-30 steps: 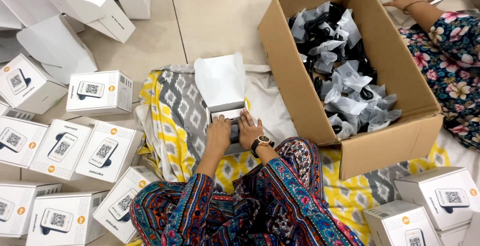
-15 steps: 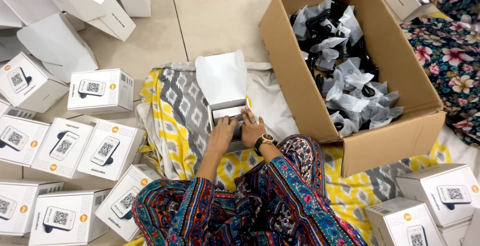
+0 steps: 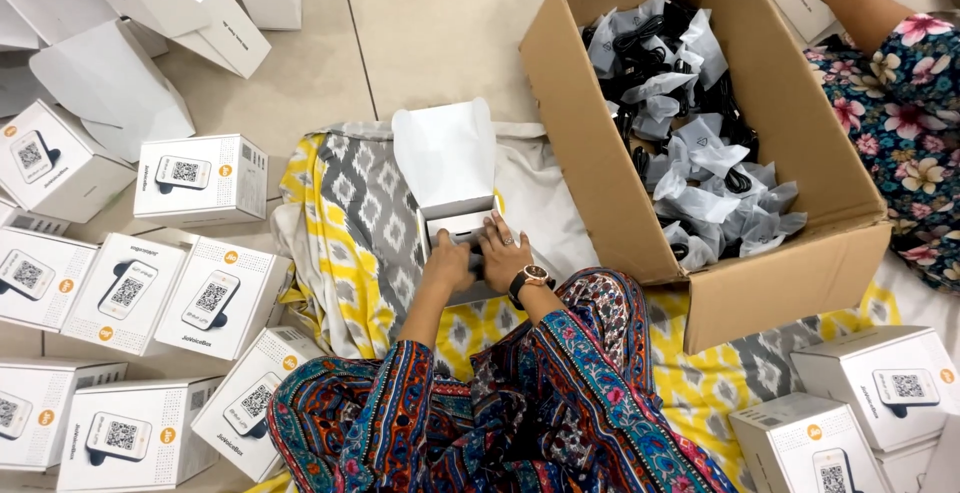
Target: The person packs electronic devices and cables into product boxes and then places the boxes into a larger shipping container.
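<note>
Head view: both hands pressed into a small white box [image 3: 452,215], lid up.
Left hand [image 3: 447,264] and right hand [image 3: 503,256] sit together; brown carton [image 3: 600,153] of bagged cables beside.

My two hands, left [image 3: 447,263] and right [image 3: 503,255], rest side by side in a small open white cardboard box [image 3: 452,188] on a yellow and grey patterned cloth [image 3: 350,243] spread over the floor. To its right stands a large brown cardboard carton [image 3: 820,243] holding bagged black cables [image 3: 690,123]. Closed white printed boxes [image 3: 200,181] lie to the left, more [image 3: 880,383] at lower right.
</note>
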